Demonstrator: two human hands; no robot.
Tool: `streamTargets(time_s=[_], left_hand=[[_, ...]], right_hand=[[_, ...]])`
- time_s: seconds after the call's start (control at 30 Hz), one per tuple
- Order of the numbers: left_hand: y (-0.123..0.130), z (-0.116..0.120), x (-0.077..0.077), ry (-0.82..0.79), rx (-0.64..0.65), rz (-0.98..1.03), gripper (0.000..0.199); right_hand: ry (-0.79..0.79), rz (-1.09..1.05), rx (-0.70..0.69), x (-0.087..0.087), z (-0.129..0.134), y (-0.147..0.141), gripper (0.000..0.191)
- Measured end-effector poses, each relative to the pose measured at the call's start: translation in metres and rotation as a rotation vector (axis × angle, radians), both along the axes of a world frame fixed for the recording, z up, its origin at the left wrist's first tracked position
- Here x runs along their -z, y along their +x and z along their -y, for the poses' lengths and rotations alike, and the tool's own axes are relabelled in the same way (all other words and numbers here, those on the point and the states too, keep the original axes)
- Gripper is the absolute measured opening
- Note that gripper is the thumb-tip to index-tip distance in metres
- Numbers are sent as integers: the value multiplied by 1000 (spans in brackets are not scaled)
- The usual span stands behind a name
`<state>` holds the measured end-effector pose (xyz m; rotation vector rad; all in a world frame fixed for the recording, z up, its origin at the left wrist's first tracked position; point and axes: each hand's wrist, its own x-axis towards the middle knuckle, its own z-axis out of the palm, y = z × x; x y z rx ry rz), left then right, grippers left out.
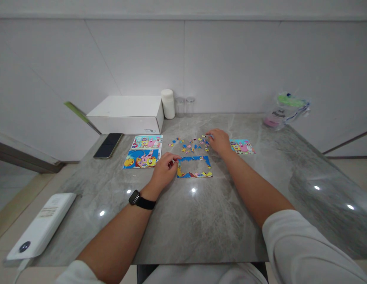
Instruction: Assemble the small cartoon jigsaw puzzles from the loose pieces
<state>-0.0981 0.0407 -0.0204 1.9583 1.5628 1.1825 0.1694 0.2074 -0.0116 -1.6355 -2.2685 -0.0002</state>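
Observation:
A rectangular puzzle border (194, 174) of joined pieces lies on the grey table, its middle showing bare tabletop. At its left edge is my left hand (166, 167), fingers bent together near the upper left corner; what they hold, if anything, is too small to tell. Loose puzzle pieces (188, 146) are scattered behind the border. My right hand (219, 141) reaches over the right end of these pieces, its fingertips down among them, and any piece between them cannot be made out. A picture sheet (144, 152) lies left of the border, and a small finished-looking picture (243, 146) lies partly behind my right forearm.
A black phone (108, 145) lies left of the sheet, before a white box (127, 114). Beside the box stand a white bottle (168, 104) and two clear jars (190, 106). A plastic bag (285, 110) sits back right; a white power bank (43, 225) is front left.

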Motion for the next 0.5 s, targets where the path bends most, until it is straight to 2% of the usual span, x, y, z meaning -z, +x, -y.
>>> streamTargets(time_s=[0.17,0.3,0.5], left_hand=[[-2,-3,2,17,-1,-4,21],[-2,-3,3,12,-6,-2,21],[0,-3,2,14,3,14,23]], right_hand=[[-87,181,-90,-12,-16,-11,34],[-130,302,-173,-15,-34,-23,33],[-208,357,-177,-14,-51,-31,27]])
